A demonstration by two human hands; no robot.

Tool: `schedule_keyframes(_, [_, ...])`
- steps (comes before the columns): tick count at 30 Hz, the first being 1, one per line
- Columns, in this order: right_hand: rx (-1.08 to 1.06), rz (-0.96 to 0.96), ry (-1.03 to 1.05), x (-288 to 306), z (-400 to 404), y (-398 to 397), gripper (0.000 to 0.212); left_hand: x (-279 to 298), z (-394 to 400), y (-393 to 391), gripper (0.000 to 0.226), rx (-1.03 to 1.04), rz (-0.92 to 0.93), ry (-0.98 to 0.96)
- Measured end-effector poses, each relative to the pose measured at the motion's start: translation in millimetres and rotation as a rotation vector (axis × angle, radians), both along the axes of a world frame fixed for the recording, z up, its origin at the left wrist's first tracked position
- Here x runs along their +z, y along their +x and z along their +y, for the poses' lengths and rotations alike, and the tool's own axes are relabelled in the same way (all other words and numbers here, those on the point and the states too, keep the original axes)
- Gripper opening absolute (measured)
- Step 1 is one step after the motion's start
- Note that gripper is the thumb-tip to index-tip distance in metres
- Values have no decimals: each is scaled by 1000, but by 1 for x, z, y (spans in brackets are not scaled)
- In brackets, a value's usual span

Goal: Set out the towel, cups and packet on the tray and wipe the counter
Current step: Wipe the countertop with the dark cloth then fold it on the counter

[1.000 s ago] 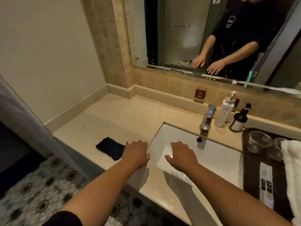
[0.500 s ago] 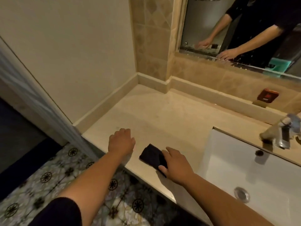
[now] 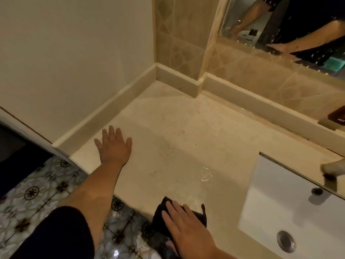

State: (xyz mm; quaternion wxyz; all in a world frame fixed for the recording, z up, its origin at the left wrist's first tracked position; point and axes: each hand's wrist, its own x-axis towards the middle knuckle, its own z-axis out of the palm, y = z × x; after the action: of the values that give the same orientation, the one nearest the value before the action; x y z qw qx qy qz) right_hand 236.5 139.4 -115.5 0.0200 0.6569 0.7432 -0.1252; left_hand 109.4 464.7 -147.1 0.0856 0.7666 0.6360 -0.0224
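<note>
A dark cloth [image 3: 160,219] lies at the front edge of the beige stone counter [image 3: 177,131], partly hanging over the edge. My right hand [image 3: 186,227] presses flat on top of it, fingers together, and hides much of the cloth. My left hand [image 3: 113,144] rests flat on the counter's left end with fingers spread, holding nothing. The tray, cups, towel and packet are out of view.
A small puddle of water [image 3: 205,174] sits on the counter ahead of the cloth. The white sink basin [image 3: 280,202] with its drain [image 3: 285,241] is at the right. A raised backsplash [image 3: 242,98] and mirror [image 3: 280,21] bound the back; patterned floor tiles [image 3: 33,193] lie below.
My view swung left, away from the tray. My right hand took the dark cloth and slid it toward the front edge. My left hand opened flat on the counter's left end.
</note>
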Motion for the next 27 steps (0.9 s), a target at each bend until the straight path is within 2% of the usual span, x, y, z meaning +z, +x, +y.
schedule_keyframes(1, [-55, 82, -119, -1, -2, -12, 62, -2, 4, -3, 72, 31, -25, -4])
schedule_keyframes(2, [-85, 284, -320, 4, -6, -18, 67, -4, 6, -5, 74, 50, -42, -3])
schedule_keyframes(3, [54, 425, -607, 24, -14, -20, 94, -6, 7, -5, 75, 55, -47, 2])
schedule_keyframes(4, [49, 551, -549, 30, -14, -9, 69, -7, 7, -4, 75, 55, -48, 2])
schedule_keyframes(5, [-116, 675, -422, 31, -6, -2, 116, -6, 7, -2, 75, 54, -45, -6])
schedule_keyframes(6, [-211, 831, -381, 40, -5, 5, 95, -5, 6, -1, 75, 57, -40, -16])
schedule_keyframes(7, [-368, 1037, -458, 49, 1, 12, 57, -4, 6, -1, 75, 60, -34, -21])
schedule_keyframes(8, [-457, 1115, -518, 56, 12, 24, 41, -4, 6, -1, 74, 62, -28, -19])
schedule_keyframes(10, [-715, 1450, -491, 66, 30, 55, 56, -4, 7, -1, 74, 61, -22, -9])
schedule_keyframes(11, [-800, 1571, -447, 66, 44, 74, 57, -4, 7, -2, 74, 61, -25, -4])
schedule_keyframes(12, [-825, 1606, -390, 69, 67, 94, 52, -5, 7, -2, 75, 61, -29, 6])
schedule_keyframes(14, [-835, 1474, -184, 79, 126, 140, 33, -5, 5, -2, 75, 55, -29, 27])
schedule_keyframes(15, [-825, 1370, -63, 85, 157, 159, 31, -6, 6, -2, 75, 54, -26, 29])
schedule_keyframes(18, [-714, 916, 197, 72, 246, 210, 42, -5, 9, -1, 74, 62, -6, 17])
schedule_keyframes(20, [-593, 614, 294, 52, 296, 228, 47, -4, 8, 0, 69, 72, -39, 34])
schedule_keyframes(24, [-233, 194, 213, 1, 342, 233, 46, -4, 0, 2, 61, 54, -66, 146])
schedule_keyframes(27, [-130, 58, 194, -13, 354, 232, 54, -7, 7, 1, 59, 66, -55, 103])
